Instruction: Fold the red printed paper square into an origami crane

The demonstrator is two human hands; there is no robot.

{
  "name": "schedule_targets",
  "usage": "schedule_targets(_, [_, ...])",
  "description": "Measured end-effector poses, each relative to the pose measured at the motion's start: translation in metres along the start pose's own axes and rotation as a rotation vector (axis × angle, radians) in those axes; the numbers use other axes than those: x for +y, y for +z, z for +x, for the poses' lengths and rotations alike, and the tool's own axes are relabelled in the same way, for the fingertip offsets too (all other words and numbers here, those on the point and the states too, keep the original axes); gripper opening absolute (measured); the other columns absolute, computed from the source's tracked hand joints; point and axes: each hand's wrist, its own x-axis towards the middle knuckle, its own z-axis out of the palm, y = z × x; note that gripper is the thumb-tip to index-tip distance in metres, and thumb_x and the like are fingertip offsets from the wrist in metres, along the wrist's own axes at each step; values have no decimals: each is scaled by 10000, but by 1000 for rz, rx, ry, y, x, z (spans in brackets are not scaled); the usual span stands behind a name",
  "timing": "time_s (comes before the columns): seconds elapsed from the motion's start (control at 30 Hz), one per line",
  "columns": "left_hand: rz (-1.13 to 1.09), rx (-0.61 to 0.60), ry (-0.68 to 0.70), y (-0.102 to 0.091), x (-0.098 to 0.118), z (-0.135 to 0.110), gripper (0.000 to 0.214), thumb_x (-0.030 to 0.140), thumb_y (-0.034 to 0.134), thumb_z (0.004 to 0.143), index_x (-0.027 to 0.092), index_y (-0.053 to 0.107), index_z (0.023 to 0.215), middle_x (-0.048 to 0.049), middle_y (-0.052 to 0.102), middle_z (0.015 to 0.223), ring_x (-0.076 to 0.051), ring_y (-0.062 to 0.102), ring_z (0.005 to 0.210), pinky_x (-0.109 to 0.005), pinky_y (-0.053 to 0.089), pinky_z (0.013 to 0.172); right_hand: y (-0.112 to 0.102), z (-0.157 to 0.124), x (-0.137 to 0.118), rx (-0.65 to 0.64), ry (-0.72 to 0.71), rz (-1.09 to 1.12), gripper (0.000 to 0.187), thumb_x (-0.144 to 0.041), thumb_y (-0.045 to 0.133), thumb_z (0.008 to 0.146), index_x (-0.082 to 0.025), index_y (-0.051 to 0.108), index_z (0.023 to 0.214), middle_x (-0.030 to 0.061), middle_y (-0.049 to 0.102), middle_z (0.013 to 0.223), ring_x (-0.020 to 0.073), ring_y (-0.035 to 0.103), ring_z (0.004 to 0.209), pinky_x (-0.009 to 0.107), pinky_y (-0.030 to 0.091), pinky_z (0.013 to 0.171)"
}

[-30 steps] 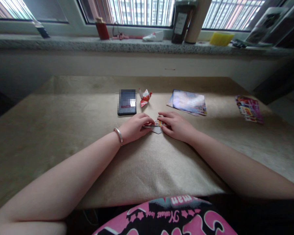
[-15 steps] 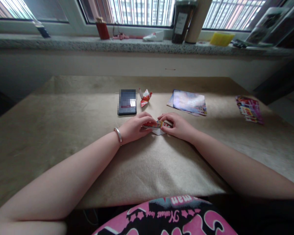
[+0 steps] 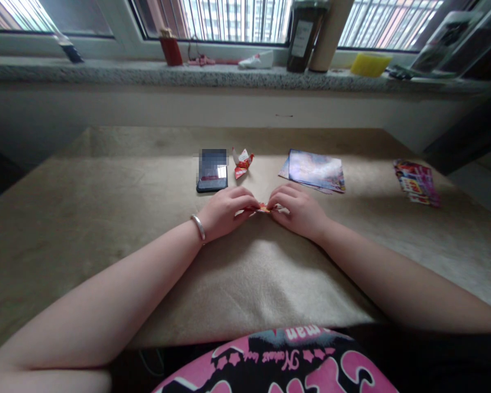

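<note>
A small folded piece of red-and-yellow printed paper is held low over the middle of a table covered in tan cloth, nearer than the smartphone; whether the cloth is touched by it cannot be told. Its left end is pinched between thumb and fingers by the left hand, above whose wrist a silver bangle is worn. Its right end is pinched likewise by the right hand, with the fingers curled. Only a short middle part is left uncovered, and no words can be read on it.

Beyond the left hand, a dark smartphone is laid flat, its screen partly pixelated. Just beside it is set a red-and-white paper crane, its print too small to read. Farther right are placed overlapping glossy picture sheets and, well apart, fanned pink-and-purple cards with illegible lettering. On the windowsill, a white label is borne by a dark jar; its text is blurred. On the pink-and-black shirt, "man" is printed, seen upside down.
</note>
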Motion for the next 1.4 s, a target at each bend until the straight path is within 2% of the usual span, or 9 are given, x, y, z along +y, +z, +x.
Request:
schedule_targets(0.13, [80,-137,42,-2,0,-1,159,218,501,864,198,645,927,-45,640,959,-143,564,857,-278,445,790,1,-2,1,-106,-81,-12,117,-163,533,790,-224,630,811,42,669,905,196,557,936,329,451,830])
schedule_targets(0.27, [84,-215,68,-3,1,-2,193,327,535,859,203,651,950,-43,649,977,-161,568,902,-290,444,818,0,-3,3,-174,-73,5,91,-195,554,790,-217,637,821,37,678,878,198,575,934,321,461,815])
schedule_targets(0.4, [104,-220,70,-4,1,-2,232,365,516,872,208,663,960,-48,656,981,-162,571,895,-296,443,813,-3,-2,5,-204,-63,98,81,-237,578,783,-206,640,824,50,677,923,192,584,910,339,467,832])
schedule_targets(0.53, [102,-223,80,-3,1,-2,228,339,496,880,213,667,963,-45,658,984,-160,571,901,-296,445,820,-4,0,11,-212,-62,209,143,-202,502,839,-206,645,825,48,676,926,168,589,918,345,455,878])
schedule_targets(0.7, [93,-211,115,-3,2,-1,216,249,487,878,243,671,993,-34,654,1005,-153,565,923,-291,447,832,3,0,15,-174,-67,149,127,-215,528,835,-212,646,882,46,676,990,172,588,956,348,440,903])
schedule_targets(0.87, [173,-167,159,-2,-1,-1,292,171,450,895,321,684,982,6,662,1005,-144,544,951,-298,428,856,8,-1,15,-162,-71,109,221,-215,538,825,-207,625,1029,47,663,1094,191,570,1034,367,419,953])
schedule_targets(1.0, [273,-160,129,-3,0,-2,261,218,487,888,358,683,987,4,665,968,-139,552,864,-284,424,775,8,-1,14,-126,3,87,210,-164,519,821,-195,649,983,52,683,1017,192,582,964,361,430,915])
schedule_targets(1.2, [379,-181,26,-4,10,-2,246,194,494,843,281,690,962,-22,655,977,-166,572,860,-294,436,734,6,0,14,-62,159,57,102,-200,589,787,-201,685,822,38,686,811,179,578,801,327,436,786])
schedule_targets(1.4, [377,-155,-105,-3,8,-2,256,187,490,836,261,695,969,-17,668,991,-180,572,870,-300,460,749,8,-1,12,-61,203,79,86,-270,653,761,-230,705,816,38,676,895,190,573,899,352,410,866])
